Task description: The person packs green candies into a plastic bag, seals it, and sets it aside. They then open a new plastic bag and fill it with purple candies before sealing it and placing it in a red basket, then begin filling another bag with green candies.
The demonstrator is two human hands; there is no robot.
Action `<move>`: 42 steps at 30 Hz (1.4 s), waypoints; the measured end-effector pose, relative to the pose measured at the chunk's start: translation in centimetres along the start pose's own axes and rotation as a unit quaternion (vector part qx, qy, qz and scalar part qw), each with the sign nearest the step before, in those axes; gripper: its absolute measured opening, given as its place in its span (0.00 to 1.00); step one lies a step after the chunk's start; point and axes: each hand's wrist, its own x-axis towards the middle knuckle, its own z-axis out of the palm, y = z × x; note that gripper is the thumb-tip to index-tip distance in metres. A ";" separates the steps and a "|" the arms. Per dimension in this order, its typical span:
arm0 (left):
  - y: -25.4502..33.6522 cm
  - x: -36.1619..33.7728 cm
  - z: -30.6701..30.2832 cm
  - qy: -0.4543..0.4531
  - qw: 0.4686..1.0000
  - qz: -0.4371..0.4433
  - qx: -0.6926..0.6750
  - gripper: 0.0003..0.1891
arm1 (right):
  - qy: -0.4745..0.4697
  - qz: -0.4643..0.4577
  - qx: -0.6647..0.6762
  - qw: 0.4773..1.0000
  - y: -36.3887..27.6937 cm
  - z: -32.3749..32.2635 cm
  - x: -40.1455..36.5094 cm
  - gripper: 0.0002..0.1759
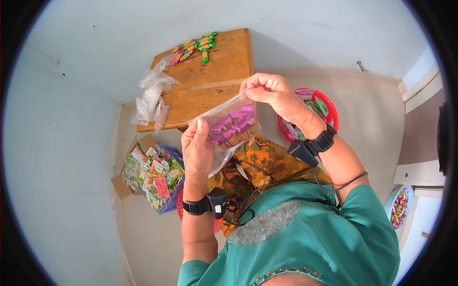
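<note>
A clear zip bag [224, 110] hangs between my hands, tilted, its zip edge running up to the right. Inside it are several purple-wrapped candies [234, 125] with brown middles. My left hand [197, 148] pinches the left end of the zip edge between thumb and fingers. At the upper right end, my right hand [269, 93] grips the same edge, fingers curled. Behind the bag stands a wooden table [200, 102]. On its far part lie green-wrapped candies [205, 45] and a few purple-ended ones [177, 57].
Crumpled clear plastic bags [151, 97] hang over the table's left edge. A red basket [331, 107] with packed bags stands right. At left is a blue container [175, 202] heaped with colourful packets. A light blue tub [408, 193] of wrapped candies sits far right.
</note>
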 end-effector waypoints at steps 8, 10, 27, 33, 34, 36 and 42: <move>-0.7 -2.2 0.5 0.014 0.996 -0.049 -0.067 0.15 | 0.007 0.035 -0.028 0.999 -2.2 1.9 -5.0 0.15; -1.0 -2.7 0.3 -0.001 0.997 -0.053 -0.055 0.17 | 0.009 0.027 -0.024 0.999 -2.3 2.5 -5.7 0.15; 0.7 -5.2 0.9 -0.032 0.941 0.067 0.329 0.20 | 0.023 0.055 -0.128 0.990 -4.0 3.7 -7.9 0.12; 0.8 -5.5 3.8 -0.078 0.824 0.142 0.543 0.14 | -0.028 0.044 -0.108 0.993 -2.5 4.8 -8.5 0.10; 0.8 -5.6 4.0 -0.076 0.819 0.138 0.552 0.12 | -0.032 0.051 -0.114 0.992 -2.4 4.7 -8.6 0.10; 0.8 -5.7 4.2 -0.078 0.831 0.138 0.533 0.11 | -0.039 0.071 -0.099 0.992 -3.2 4.7 -8.7 0.10; 1.4 -6.0 4.4 -0.095 0.858 0.086 0.497 0.10 | -0.047 0.102 -0.005 0.994 -3.0 3.5 -9.2 0.13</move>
